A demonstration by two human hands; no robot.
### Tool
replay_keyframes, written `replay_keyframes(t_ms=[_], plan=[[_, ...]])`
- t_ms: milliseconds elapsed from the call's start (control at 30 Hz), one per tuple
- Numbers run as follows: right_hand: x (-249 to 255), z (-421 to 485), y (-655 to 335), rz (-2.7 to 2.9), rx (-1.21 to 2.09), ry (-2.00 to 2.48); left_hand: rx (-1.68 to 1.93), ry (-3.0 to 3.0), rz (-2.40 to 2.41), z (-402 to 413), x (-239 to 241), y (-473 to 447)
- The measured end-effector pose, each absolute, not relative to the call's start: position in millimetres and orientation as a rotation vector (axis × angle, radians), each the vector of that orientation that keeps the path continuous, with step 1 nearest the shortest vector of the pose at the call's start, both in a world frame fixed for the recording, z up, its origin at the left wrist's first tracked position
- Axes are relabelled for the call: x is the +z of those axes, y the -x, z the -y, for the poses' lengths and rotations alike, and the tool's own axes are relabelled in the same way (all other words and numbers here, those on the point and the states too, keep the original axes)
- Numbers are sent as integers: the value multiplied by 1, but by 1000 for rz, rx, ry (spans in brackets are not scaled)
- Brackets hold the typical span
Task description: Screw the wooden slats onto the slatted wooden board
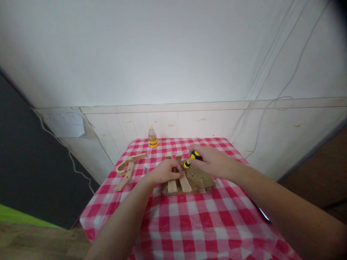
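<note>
My right hand [208, 159] is closed around a yellow and black screwdriver [193, 157], held at a slant with its tip down and to the left. Just left of that tip, my left hand [166, 171] rests over the pale wooden pieces, fingers pinched at a small metallic thing too small to make out. One wooden piece [172, 186] comes out below the left hand, and a second wooden piece [185, 183] lies beside it. Both rest on a brown, pitted board [201, 177], which seems wrapped in clear plastic. The screwdriver's tip is hidden by the fingers.
A curved wooden assembly [129, 169] lies left of the board, with a few screws [145, 169] between them. Toward the back stands a clear container with a yellow base [153, 139]. A red and white checked cloth [189, 220] covers the table, which meets a white wall [173, 54].
</note>
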State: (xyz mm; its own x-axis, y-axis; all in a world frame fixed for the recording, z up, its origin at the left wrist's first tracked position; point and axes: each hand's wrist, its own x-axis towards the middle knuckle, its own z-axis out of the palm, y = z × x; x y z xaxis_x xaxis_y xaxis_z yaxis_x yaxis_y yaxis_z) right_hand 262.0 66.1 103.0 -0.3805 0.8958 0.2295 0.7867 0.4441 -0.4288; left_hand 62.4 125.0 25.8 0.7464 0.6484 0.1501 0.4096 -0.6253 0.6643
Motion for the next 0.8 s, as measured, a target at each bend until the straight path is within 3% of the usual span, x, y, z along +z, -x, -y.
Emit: replay_keyframes(t_ms=[800], plan=[[109,-72,-255,2390,241,1457,489,-2320,-838,-126,27,-65]])
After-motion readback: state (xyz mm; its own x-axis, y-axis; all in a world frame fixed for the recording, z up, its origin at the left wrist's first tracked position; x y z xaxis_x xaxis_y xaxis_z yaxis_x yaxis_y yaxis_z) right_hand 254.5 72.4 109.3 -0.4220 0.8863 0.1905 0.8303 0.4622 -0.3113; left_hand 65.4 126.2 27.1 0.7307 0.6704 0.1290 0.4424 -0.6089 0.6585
